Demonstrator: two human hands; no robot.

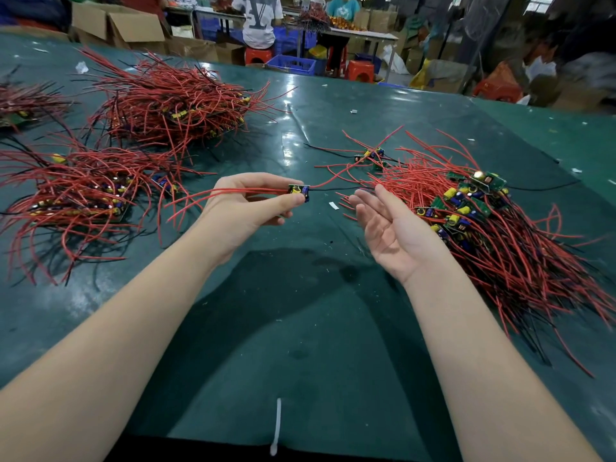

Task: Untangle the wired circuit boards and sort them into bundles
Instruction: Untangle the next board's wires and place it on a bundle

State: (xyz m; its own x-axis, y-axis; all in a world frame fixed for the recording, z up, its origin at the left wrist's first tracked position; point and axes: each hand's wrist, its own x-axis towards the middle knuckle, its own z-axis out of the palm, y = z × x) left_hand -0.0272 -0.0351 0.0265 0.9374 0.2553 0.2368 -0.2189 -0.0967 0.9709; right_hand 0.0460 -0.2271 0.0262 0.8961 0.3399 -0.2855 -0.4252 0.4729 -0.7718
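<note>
While pinched — green board (299,192), red-wired

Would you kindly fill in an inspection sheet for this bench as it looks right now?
Surface: green mat, shiny, with scattered paper bits.
Job's things: tangled pile on the right; three bundles, near, far, edge, on the left; loose boards behind.
Clutter: white zip tie at the near edge.
Hands: left hand pinches one board; right hand open, palm up.
Cables: red and black leads on every board.
Surroundings: cardboard boxes, blue crates, red stools, seated workers.
</note>
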